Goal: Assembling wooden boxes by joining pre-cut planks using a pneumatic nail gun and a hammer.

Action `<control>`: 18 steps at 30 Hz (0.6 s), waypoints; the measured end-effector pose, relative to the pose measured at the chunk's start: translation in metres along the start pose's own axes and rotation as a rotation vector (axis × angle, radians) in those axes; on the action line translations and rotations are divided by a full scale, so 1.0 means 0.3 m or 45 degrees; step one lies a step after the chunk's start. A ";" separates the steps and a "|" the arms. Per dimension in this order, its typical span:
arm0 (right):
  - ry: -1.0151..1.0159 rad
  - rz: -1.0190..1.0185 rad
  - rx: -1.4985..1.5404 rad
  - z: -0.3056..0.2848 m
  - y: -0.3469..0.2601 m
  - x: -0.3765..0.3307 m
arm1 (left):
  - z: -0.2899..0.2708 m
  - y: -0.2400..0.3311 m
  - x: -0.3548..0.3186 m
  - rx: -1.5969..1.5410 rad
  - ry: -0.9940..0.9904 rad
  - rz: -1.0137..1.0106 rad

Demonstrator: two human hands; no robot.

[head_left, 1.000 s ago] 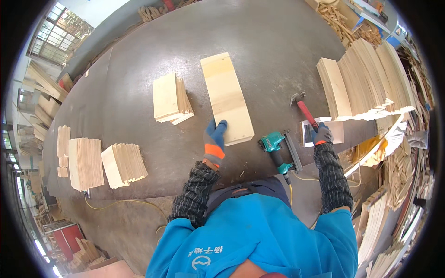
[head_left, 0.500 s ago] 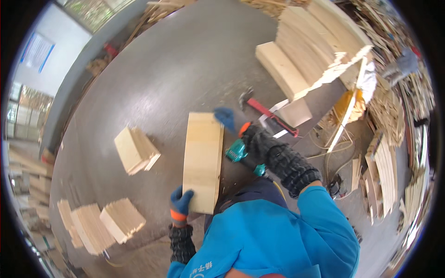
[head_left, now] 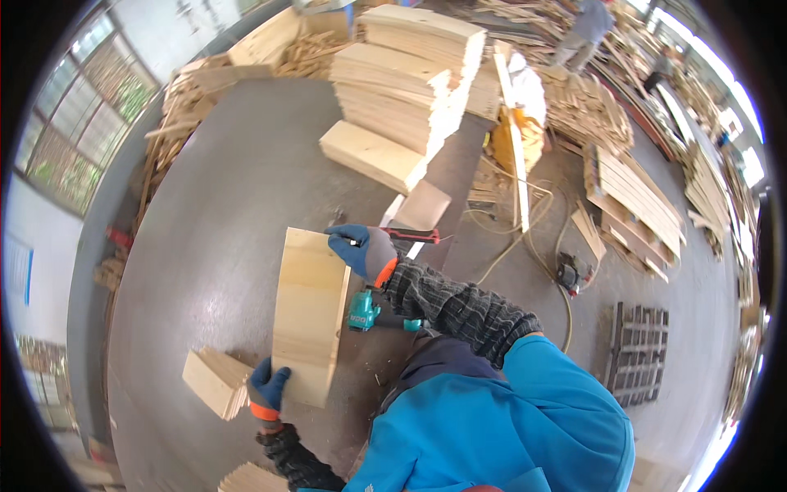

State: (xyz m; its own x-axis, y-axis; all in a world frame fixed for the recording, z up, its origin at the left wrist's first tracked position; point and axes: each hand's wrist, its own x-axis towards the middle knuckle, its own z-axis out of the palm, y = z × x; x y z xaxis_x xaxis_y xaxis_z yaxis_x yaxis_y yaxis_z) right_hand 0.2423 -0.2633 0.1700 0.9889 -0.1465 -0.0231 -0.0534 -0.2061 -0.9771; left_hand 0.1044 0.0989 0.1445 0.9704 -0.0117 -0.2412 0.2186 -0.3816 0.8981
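Observation:
A long pale wooden board (head_left: 307, 316) lies on the grey worktable (head_left: 221, 221). My left hand (head_left: 266, 389), in a blue glove with an orange cuff, grips the board's near end. In a matching glove, my right hand (head_left: 361, 250) clasps the far right corner of the board. A red-handled hammer (head_left: 414, 236) lies on the table just behind my right hand. A teal power tool (head_left: 365, 312) rests beside the board's right edge, under my right forearm.
A small stack of short boards (head_left: 215, 381) sits left of my left hand. Tall plank stacks (head_left: 402, 82) stand at the table's far end, with a square offcut (head_left: 422, 205) nearby. Cables, a nail gun (head_left: 574, 271) and a pallet (head_left: 639, 353) lie on the floor; another person (head_left: 586, 25) stands far off.
My right hand has left the hammer and moved onto the board's far corner. My left hand has slid to the board's near end. The view has swung round.

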 end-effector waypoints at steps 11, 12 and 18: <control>0.292 0.038 0.037 0.271 0.164 -0.361 | -0.319 -0.016 0.712 0.799 0.004 0.363; 0.259 -0.027 0.048 0.303 0.162 -0.372 | -0.323 -0.026 0.740 0.950 0.029 0.431; 0.230 0.164 0.056 0.373 0.136 -0.316 | -0.225 -0.047 0.741 1.118 0.649 0.681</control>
State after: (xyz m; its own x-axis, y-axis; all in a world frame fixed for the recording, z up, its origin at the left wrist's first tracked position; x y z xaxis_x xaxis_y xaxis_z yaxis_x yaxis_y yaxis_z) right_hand 0.1619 -0.1496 0.1088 0.9332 -0.3408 -0.1136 -0.1673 -0.1325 -0.9770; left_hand 0.3241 0.1641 0.1029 0.8901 -0.0677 0.4508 -0.1872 -0.9560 0.2260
